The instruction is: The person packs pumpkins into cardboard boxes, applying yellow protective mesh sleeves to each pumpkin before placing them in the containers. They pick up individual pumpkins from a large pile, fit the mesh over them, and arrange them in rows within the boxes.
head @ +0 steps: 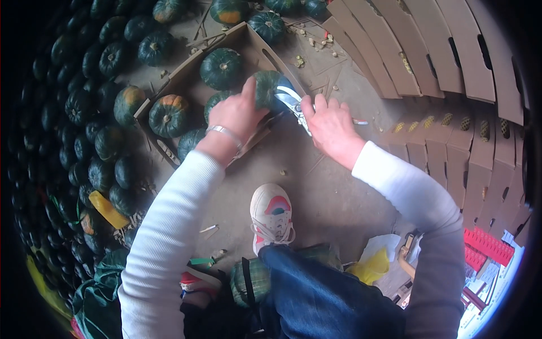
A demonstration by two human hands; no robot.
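Note:
My right hand (332,125) is closed around a pair of pruning shears (298,111). The blades are parted and reach the right side of a dark green kabocha pumpkin (271,87). That pumpkin is at the right end of an open cardboard box (173,76). My left hand (233,116), with a band at the wrist, grips the same pumpkin from its left and near side; the fingertips are partly hidden. Also in the box are a green pumpkin (221,68), an orange-patched pumpkin (168,115) and others partly covered by my left hand and arm.
A large mass of green pumpkins (99,140) covers the left side. Rows of cardboard boxes (423,55) stand on the right, some with yellow netting. Cut stems (322,42) litter the concrete floor. My shoe (272,216) is close to the box. A yellow piece (109,210) lies among the pumpkins.

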